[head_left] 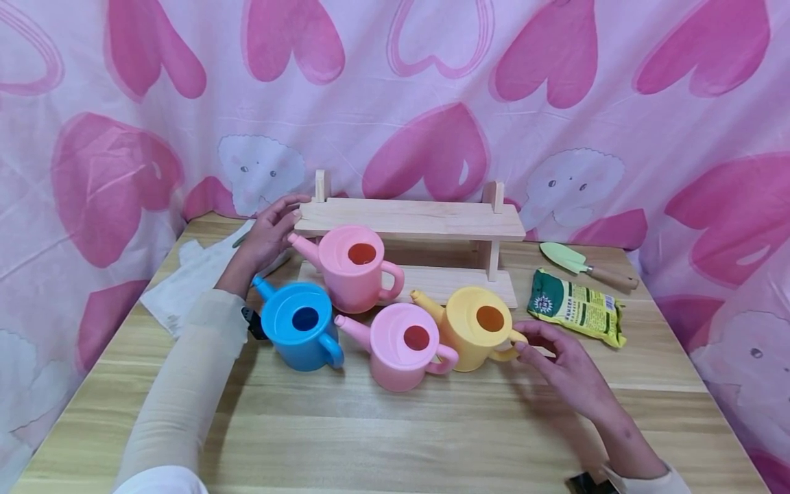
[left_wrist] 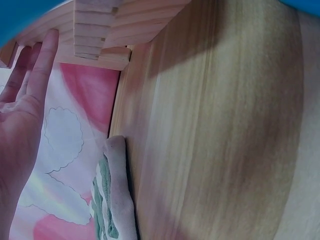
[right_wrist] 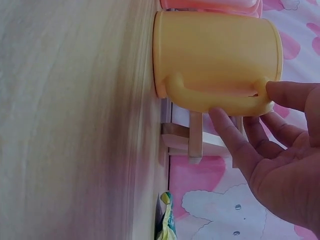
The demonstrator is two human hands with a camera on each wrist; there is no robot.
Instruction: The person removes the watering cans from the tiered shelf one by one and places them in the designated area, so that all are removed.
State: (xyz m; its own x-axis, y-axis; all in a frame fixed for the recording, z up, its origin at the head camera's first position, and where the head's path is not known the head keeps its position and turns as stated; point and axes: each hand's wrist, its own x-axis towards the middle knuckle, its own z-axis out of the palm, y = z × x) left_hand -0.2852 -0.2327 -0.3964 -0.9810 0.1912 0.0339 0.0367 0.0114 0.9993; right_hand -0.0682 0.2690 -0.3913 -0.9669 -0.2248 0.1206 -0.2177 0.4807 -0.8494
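Note:
My left hand [head_left: 271, 233] is at the left end of a two-tier wooden shelf [head_left: 407, 218]; in the left wrist view its fingers [left_wrist: 44, 65] reach out straight against the wood. At the handle of a yellow watering can [head_left: 472, 329] is my right hand [head_left: 568, 370]. The right wrist view has its thumb and fingers pinching that handle, with the can [right_wrist: 220, 55] upright on the table. A blue watering can [head_left: 299, 326], a pink one [head_left: 352, 274] and a lighter pink one [head_left: 404, 350] stand beside it, before the shelf.
A white cloth [head_left: 191, 281] lies on the left, partly behind my left arm. To the right are a green-and-yellow packet [head_left: 577, 309] and a small trowel [head_left: 586, 266] with a wooden handle. A pink heart-patterned curtain [head_left: 426, 151] hangs behind the wooden table [head_left: 370, 439].

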